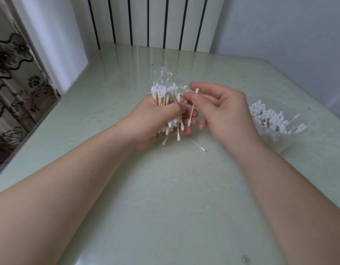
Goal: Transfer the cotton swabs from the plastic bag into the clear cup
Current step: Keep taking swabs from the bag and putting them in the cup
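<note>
The right hand's (220, 109) fingers (194, 96) pinch a single cotton swab (192, 109) near its upper tip, so the wooden stick hangs down just beside the left hand. That grip is high and light; the likely slip is the swab pivoting or dropping on the way to the cup. The left hand (155, 119) is clenched around a thick bundle of cotton swabs (165, 96), its fingers (176, 109) wrapped over the sticks. The lower ends splay out unevenly below the palm, and several look loose enough to slide free if the squeeze eases. One stray swab (197, 145) already lies on the tabletop (165, 197) just under the hands, which suggests exactly this kind of spill.

The plastic bag (165, 77) rises crumpled behind the bundle, open at the top, with the swabs partly in it; how much it encloses I cannot tell. The clear cup (278, 131) stands on the tabletop to the right, close behind the right wrist, and holds a dense cluster of swabs standing tips up. A careless sweep of that forearm could tip it, I judge.
</note>
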{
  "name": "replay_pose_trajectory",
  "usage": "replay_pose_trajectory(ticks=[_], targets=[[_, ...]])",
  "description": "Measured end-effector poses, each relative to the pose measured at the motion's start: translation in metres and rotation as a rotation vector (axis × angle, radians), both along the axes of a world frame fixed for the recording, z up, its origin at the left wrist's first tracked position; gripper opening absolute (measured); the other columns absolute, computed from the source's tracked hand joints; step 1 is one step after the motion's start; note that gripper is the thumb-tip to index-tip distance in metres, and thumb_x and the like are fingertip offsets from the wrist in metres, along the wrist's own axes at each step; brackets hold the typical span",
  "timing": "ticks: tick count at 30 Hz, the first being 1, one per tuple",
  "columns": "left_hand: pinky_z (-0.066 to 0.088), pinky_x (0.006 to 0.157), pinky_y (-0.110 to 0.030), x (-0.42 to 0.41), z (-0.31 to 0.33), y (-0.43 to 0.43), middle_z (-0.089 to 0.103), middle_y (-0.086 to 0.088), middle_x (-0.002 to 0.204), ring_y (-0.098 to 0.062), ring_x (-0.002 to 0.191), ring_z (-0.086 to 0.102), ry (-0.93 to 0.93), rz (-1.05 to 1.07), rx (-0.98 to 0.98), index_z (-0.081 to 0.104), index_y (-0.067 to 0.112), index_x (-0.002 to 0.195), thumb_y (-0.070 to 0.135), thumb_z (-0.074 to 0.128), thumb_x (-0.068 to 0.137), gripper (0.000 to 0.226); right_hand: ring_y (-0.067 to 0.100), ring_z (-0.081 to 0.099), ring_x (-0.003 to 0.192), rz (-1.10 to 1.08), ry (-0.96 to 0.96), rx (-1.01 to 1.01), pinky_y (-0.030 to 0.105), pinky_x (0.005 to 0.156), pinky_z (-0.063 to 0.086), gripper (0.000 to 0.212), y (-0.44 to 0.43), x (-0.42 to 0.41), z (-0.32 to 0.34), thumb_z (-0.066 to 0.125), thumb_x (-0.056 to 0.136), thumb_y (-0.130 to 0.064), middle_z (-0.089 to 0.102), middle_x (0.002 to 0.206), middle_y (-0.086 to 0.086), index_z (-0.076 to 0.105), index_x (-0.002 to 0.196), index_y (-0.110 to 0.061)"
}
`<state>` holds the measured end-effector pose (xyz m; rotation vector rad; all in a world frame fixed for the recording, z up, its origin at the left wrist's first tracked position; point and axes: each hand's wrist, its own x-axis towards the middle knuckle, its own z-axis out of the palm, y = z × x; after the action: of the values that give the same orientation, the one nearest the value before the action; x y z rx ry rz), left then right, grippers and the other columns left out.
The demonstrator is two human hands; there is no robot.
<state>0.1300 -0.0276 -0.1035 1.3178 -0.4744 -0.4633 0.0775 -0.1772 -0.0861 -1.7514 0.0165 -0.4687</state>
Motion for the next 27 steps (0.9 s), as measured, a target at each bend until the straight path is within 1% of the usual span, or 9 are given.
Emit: replay_pose_trajectory(ticks=[2, 5, 8, 10, 13, 16, 20, 24, 27], targets=[[0.062, 0.075, -0.039, -0.002, 0.001, 0.000, 0.068, -0.014, 0.084, -0.021, 0.077, 0.070, -0.012, -0.021, -0.017, 0.065, 0.004, 0.106, 0.000, 0.054, 0.101, 0.013, 0.004, 0.067, 0.057, -0.029, 0.013, -0.127, 0.013, 0.053, 0.047, 0.021, 0.000, -0.001, -0.004, 0.069, 0.094, -0.013, 0.075, 0.082, -0.005, 0.074, 0.113, -0.018], [0.059, 0.068, -0.034, 0.001, 0.001, 0.001, 0.064, -0.014, 0.078, -0.022, 0.071, 0.065, -0.013, -0.046, -0.022, 0.065, 0.004, 0.104, 0.006, 0.062, 0.094, 0.011, -0.001, 0.069, 0.067, -0.034, -0.047, -0.218, 0.006, 0.071, 0.046, 0.021, 0.000, -0.001, -0.005, 0.066, 0.096, -0.014, 0.072, 0.070, -0.011, 0.074, 0.113, -0.023], [0.051, 0.062, -0.029, 0.001, 0.002, 0.001, 0.061, -0.011, 0.075, -0.020, 0.063, 0.060, 0.003, 0.007, 0.012, 0.066, -0.001, 0.104, 0.004, 0.064, 0.095, 0.010, -0.007, 0.066, 0.080, 0.008, -0.024, -0.314, 0.015, 0.079, 0.048, 0.026, 0.002, -0.002, -0.006, 0.061, 0.098, -0.020, 0.072, 0.078, -0.019, 0.070, 0.122, -0.028], [0.051, 0.061, -0.027, 0.001, 0.005, 0.002, 0.064, -0.006, 0.075, -0.015, 0.064, 0.062, 0.054, 0.024, -0.019, 0.066, -0.001, 0.099, 0.006, 0.060, 0.099, 0.009, -0.009, 0.063, 0.094, 0.109, 0.018, -0.384, 0.018, 0.084, 0.049, 0.054, 0.002, -0.005, -0.005, 0.069, 0.092, -0.029, 0.069, 0.101, -0.023, 0.053, 0.143, -0.024], [0.054, 0.058, -0.021, 0.002, 0.008, 0.004, 0.062, -0.003, 0.070, -0.011, 0.059, 0.060, 0.196, 0.032, -0.110, 0.068, 0.010, 0.082, 0.009, 0.061, 0.099, 0.018, -0.018, 0.054, 0.100, 0.260, 0.108, -0.602, 0.008, 0.085, 0.040, 0.114, 0.001, -0.009, -0.007, 0.088, 0.069, -0.043, 0.050, 0.132, -0.022, 0.016, 0.158, -0.036], [0.056, 0.058, -0.021, 0.004, 0.008, 0.006, 0.061, -0.003, 0.068, -0.011, 0.058, 0.061, 0.295, 0.026, -0.137, 0.069, 0.010, 0.082, 0.012, 0.063, 0.098, 0.017, -0.012, 0.038, 0.127, 0.280, 0.108, -0.799, 0.013, 0.107, 0.032, 0.136, 0.000, -0.007, -0.008, 0.092, 0.062, -0.047, 0.029, 0.149, -0.020, -0.004, 0.158, -0.038], [0.056, 0.057, -0.019, 0.002, 0.009, 0.005, 0.062, -0.003, 0.067, -0.010, 0.057, 0.062, 0.335, 0.016, -0.162, 0.068, 0.009, 0.084, 0.009, 0.062, 0.097, 0.014, -0.002, 0.038, 0.133, 0.205, 0.019, -0.871, 0.023, 0.111, 0.036, 0.122, -0.001, -0.003, -0.010, 0.085, 0.068, -0.051, 0.033, 0.148, -0.017, 0.007, 0.160, -0.032], [0.055, 0.055, -0.018, -0.002, 0.012, 0.004, 0.062, -0.004, 0.066, -0.010, 0.056, 0.061, 0.297, -0.001, -0.125, 0.066, 0.008, 0.090, 0.006, 0.060, 0.097, 0.009, -0.004, 0.054, 0.109, 0.139, -0.138, -0.780, 0.018, 0.103, 0.041, 0.087, -0.004, 0.001, -0.014, 0.080, 0.080, -0.028, 0.051, 0.120, -0.014, 0.036, 0.154, -0.017], [0.054, 0.057, -0.020, -0.003, 0.014, 0.003, 0.062, -0.002, 0.065, -0.010, 0.057, 0.060, 0.262, -0.013, -0.090, 0.069, 0.006, 0.089, 0.007, 0.059, 0.098, 0.014, -0.012, 0.053, 0.099, 0.116, -0.153, -0.738, 0.007, 0.096, 0.036, 0.082, -0.007, 0.002, -0.015, 0.079, 0.077, -0.020, 0.053, 0.108, -0.019, 0.043, 0.150, -0.017]])
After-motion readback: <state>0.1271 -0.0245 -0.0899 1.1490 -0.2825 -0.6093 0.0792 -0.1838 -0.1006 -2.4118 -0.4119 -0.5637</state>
